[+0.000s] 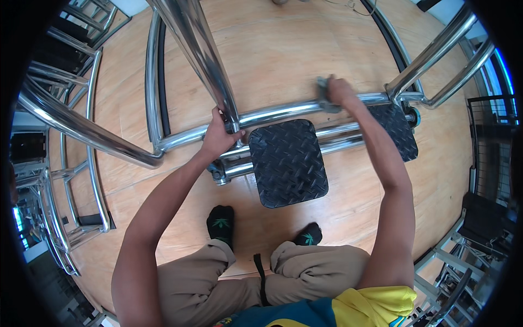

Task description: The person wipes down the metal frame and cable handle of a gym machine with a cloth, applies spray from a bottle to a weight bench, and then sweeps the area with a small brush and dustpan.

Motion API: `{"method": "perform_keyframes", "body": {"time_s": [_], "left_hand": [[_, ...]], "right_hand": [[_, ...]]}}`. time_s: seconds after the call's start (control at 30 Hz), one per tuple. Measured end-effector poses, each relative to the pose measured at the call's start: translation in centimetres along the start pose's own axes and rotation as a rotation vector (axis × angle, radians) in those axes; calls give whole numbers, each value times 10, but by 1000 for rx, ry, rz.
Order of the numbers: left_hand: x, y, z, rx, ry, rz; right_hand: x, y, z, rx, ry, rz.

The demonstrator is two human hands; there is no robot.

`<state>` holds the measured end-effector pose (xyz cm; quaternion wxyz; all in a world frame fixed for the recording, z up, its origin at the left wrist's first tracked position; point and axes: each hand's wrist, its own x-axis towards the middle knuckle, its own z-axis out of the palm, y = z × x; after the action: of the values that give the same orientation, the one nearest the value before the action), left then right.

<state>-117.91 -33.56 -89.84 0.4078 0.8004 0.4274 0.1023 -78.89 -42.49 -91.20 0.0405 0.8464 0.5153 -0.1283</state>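
Observation:
My right hand (341, 92) grips a greyish cloth (325, 94), blurred, against the horizontal chrome tube (282, 112) of an exercise machine's frame. With thumb and fingers spread around it, my left hand (219, 137) holds the foot of a thick upright chrome post (204, 57). Just right of that hand is a black foot plate (288, 163) with a raised tread pattern. A second black foot plate (394, 128) lies partly behind my right forearm. Two lower chrome bars (341, 137) run between the plates.
A curved chrome tube (90, 122) sweeps in from the left. Chrome legs (433, 57) rise at the right. More chrome-framed gym equipment (92, 163) stands at the left, and a grey metal frame (445, 253) at the lower right. My socked feet (220, 225) rest on the tan floor (171, 229).

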Motion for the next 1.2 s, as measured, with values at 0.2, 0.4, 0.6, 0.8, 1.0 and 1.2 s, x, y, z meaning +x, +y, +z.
{"method": "perform_keyframes", "body": {"time_s": [0.2,0.4,0.6,0.8,1.0,1.2], "left_hand": [[1,3,8,41,-11,-63],[1,-7,8,44,16,6],[1,-1,8,43,13,48],[4,-7,8,11,-2,82],[-2,2,4,36,12,24],[0,7,6,63,24,24]], "right_hand": [[-25,50,17,-361,354,219],[-30,-80,11,91,42,-59],[-28,-186,1,476,-266,-328],[-20,-157,13,356,-181,-417],[-31,-68,-18,105,-21,-58],[-10,60,-28,-519,129,375]]}}
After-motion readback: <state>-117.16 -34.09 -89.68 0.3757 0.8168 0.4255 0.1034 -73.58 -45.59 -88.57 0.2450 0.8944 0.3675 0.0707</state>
